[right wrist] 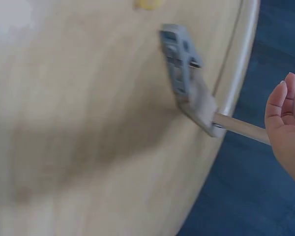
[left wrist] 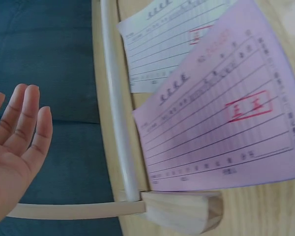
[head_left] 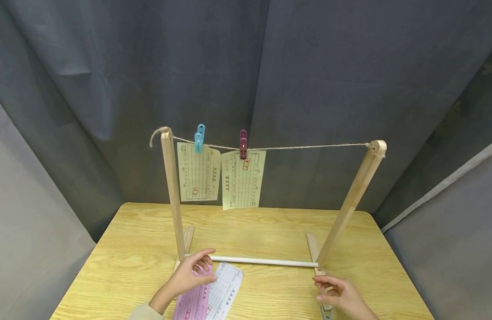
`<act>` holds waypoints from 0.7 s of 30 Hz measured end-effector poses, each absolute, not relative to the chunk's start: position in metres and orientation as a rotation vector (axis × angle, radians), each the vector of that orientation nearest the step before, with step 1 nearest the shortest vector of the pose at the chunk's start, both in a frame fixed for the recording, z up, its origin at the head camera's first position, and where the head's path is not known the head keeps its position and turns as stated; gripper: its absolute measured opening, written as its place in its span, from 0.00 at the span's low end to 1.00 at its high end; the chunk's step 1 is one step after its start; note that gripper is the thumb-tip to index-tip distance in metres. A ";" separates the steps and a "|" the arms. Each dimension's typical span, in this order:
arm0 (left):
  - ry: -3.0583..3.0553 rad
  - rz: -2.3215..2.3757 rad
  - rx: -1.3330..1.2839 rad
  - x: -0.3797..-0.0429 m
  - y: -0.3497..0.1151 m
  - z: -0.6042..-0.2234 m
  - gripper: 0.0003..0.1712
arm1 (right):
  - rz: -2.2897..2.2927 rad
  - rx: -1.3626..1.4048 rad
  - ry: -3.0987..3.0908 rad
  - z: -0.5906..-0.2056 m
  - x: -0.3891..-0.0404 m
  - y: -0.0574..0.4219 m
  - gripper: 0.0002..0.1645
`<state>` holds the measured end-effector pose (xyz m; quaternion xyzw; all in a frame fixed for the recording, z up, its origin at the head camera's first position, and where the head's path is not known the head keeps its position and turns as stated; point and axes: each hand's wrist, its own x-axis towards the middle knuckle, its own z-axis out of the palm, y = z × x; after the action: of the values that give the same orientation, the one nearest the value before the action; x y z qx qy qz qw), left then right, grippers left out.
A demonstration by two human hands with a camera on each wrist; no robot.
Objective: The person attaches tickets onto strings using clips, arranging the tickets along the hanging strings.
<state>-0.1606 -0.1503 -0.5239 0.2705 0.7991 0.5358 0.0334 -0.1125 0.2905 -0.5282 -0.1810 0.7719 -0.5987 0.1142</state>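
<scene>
Above a pink printed slip [head_left: 191, 300] my left hand [head_left: 194, 273] hovers with relaxed fingers, nothing between them. A white printed slip [head_left: 227, 289] lies partly under the pink one, as the left wrist view also shows. On the right, my right hand [head_left: 340, 295] is beside the rack's right foot, fingers loosely bent and holding nothing in the right wrist view. A grey clothespin [right wrist: 178, 61] rests at that foot, partly covered by the hand in the head view. Two yellowish slips hang from the string [head_left: 302, 147], one under a blue clothespin [head_left: 199, 138], one under a purple clothespin [head_left: 243, 144].
The wooden rack's left post [head_left: 171, 191] and right post [head_left: 352, 198] stand on the table [head_left: 122, 249], joined low by a white rod [head_left: 266, 261]. A small yellow object [right wrist: 148, 4] sits at the right wrist view's top edge. Dark curtains [head_left: 310, 89] hang behind.
</scene>
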 end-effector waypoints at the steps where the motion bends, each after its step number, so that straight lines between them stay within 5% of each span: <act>1: 2.450 1.640 0.814 -0.160 -0.150 -0.526 0.38 | -1.751 -0.490 2.240 -0.532 -0.111 0.292 0.26; 9: 2.446 1.628 0.754 -0.157 -0.150 -0.536 0.39 | -1.779 -0.467 2.102 -0.560 -0.100 0.299 0.23; 17: 2.465 1.619 0.745 -0.153 -0.148 -0.545 0.38 | -1.940 -1.137 1.932 -0.611 -0.096 0.306 0.34; 21: 2.471 1.604 0.767 -0.152 -0.149 -0.550 0.38 | -1.919 -1.211 1.949 -0.620 -0.091 0.313 0.34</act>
<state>-0.1516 -0.1488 -0.5501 0.2517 0.8107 0.5263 0.0488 -0.0906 0.3127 -0.6196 -0.4037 0.6497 -0.6397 0.0753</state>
